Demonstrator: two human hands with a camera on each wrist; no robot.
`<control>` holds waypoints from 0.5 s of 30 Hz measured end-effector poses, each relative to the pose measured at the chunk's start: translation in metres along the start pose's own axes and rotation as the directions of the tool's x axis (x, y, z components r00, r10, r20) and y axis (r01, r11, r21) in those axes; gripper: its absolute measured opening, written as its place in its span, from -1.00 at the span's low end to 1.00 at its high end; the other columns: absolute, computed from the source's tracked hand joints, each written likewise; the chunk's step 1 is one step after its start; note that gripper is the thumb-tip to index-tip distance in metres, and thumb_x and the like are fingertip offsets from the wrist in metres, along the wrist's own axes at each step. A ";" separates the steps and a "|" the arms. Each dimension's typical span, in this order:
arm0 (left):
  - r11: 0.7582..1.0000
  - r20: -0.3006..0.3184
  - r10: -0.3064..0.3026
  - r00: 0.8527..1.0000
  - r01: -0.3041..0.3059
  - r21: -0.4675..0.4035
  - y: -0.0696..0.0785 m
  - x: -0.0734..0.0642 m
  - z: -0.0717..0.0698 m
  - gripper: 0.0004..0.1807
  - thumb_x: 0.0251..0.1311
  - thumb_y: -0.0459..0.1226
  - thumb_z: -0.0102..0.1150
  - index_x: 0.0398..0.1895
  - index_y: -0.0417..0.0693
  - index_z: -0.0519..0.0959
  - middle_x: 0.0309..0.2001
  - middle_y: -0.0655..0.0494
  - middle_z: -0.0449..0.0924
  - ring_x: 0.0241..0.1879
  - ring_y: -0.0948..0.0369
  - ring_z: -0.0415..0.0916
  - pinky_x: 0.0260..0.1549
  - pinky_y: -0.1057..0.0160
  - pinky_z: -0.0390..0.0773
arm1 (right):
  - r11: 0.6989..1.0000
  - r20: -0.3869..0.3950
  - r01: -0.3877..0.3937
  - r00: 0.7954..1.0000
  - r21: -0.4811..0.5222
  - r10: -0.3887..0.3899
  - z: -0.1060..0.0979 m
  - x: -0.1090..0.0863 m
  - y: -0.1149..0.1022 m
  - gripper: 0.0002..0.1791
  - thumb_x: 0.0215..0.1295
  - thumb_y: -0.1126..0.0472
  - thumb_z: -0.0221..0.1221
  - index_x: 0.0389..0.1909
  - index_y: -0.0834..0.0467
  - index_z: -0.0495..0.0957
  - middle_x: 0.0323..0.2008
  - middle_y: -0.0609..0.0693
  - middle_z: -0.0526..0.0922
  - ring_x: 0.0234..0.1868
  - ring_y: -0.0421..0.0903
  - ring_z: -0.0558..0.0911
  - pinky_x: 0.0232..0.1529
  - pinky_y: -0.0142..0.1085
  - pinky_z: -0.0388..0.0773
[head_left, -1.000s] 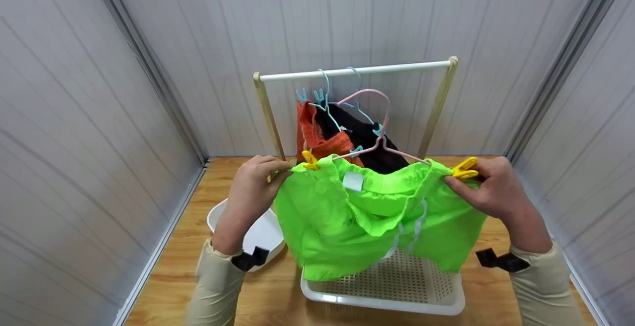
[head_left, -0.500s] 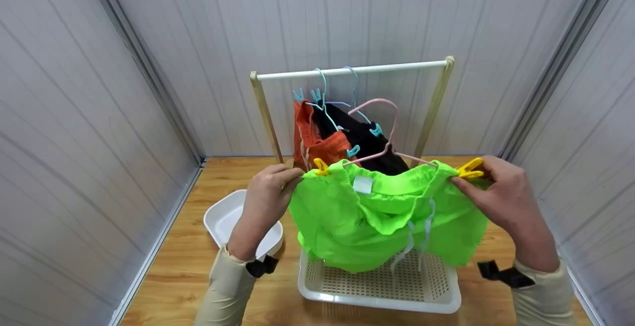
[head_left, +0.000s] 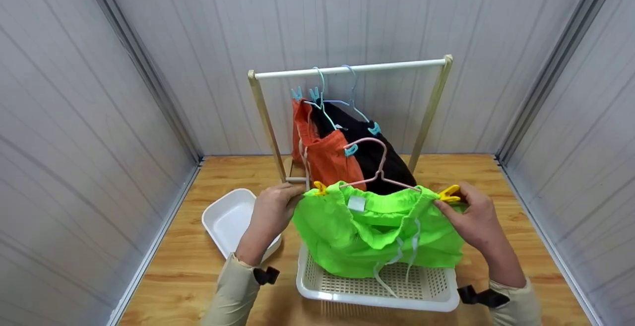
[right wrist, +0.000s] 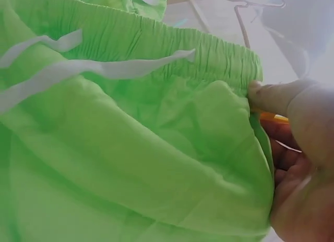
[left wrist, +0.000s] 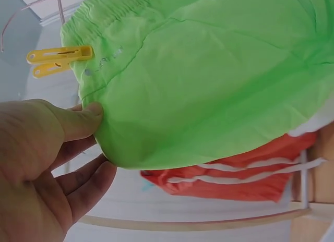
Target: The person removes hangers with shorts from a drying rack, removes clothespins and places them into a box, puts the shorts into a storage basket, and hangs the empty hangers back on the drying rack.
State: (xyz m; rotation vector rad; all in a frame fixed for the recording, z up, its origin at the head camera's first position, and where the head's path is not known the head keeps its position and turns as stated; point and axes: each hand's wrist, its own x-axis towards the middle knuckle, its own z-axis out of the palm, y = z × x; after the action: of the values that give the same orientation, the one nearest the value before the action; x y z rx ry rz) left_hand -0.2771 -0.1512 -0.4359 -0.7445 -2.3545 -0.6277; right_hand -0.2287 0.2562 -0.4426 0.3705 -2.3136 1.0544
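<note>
Bright green shorts (head_left: 337,241) with white drawstrings hang from a pink hanger (head_left: 380,173). One yellow clothespin (head_left: 320,188) grips the waistband at the left, and another yellow clothespin (head_left: 449,193) grips it at the right. With thumb and fingers, my left hand (head_left: 274,209) pinches the side edge of the shorts, just below the clip in the left wrist view (left wrist: 57,164). My right hand (head_left: 474,217) pinches the waistband corner beside the right clothespin; in the right wrist view its fingers are partly hidden behind the cloth. The hanger's hook is free in the air.
A rack with a white rail (head_left: 397,66) stands behind, bearing orange shorts (head_left: 330,155) and a black garment (head_left: 392,160) on clipped hangers. Beneath the green shorts sits a white perforated basket (head_left: 377,298). A white tray (head_left: 225,222) lies on the wood floor at left.
Both hands have lowered the green shorts and hanger, uncovering more of the orange and black garments. Over the last half second they also shifted slightly left.
</note>
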 end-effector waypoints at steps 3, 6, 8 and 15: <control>1.000 0.018 -0.015 1.000 0.015 0.001 -0.003 -0.009 0.010 -0.90 0.12 -0.34 0.37 -0.30 0.01 0.75 -0.34 0.16 0.69 -0.34 0.13 0.65 -0.37 0.11 0.60 | 0.999 0.023 -0.032 0.999 0.019 0.032 0.006 -0.006 0.009 -0.78 0.09 0.37 0.40 -0.30 0.22 0.54 -0.36 -0.03 0.61 -0.32 -0.19 0.56 -0.29 -0.59 0.43; 1.000 0.043 -0.018 0.999 0.019 -0.014 -0.006 -0.018 0.022 -0.91 0.13 -0.33 0.36 -0.30 0.01 0.75 -0.36 0.16 0.69 -0.35 0.14 0.65 -0.37 0.11 0.60 | 0.998 0.054 -0.058 0.997 0.015 0.057 0.010 -0.012 0.018 -0.78 0.10 0.36 0.39 -0.31 0.22 0.53 -0.36 -0.02 0.59 -0.34 -0.16 0.55 -0.30 -0.55 0.44; 0.999 0.063 -0.018 0.998 0.020 -0.028 -0.008 -0.024 0.029 -0.91 0.12 -0.34 0.36 -0.31 0.01 0.75 -0.39 0.16 0.69 -0.37 0.15 0.64 -0.39 0.12 0.59 | 0.997 0.076 -0.074 0.994 0.005 0.074 0.011 -0.015 0.024 -0.78 0.11 0.34 0.40 -0.30 0.21 0.54 -0.36 -0.03 0.59 -0.34 -0.15 0.55 -0.31 -0.52 0.45; 0.993 0.180 -0.068 0.981 0.084 -0.087 -0.011 -0.038 0.055 -0.93 0.12 -0.36 0.35 -0.41 0.03 0.72 -0.44 0.25 0.66 -0.47 0.27 0.57 -0.48 0.20 0.56 | 0.992 0.130 -0.126 0.983 -0.014 0.127 0.013 -0.027 0.042 -0.78 0.11 0.28 0.41 -0.29 0.19 0.56 -0.37 -0.05 0.59 -0.33 -0.13 0.57 -0.31 -0.44 0.51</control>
State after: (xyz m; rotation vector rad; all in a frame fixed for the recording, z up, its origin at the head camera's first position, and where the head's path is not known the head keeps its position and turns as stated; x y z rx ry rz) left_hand -0.2792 -0.1410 -0.5030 -0.7834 -2.5409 -0.7370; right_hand -0.2316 0.2736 -0.4908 0.3008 -2.4839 1.1137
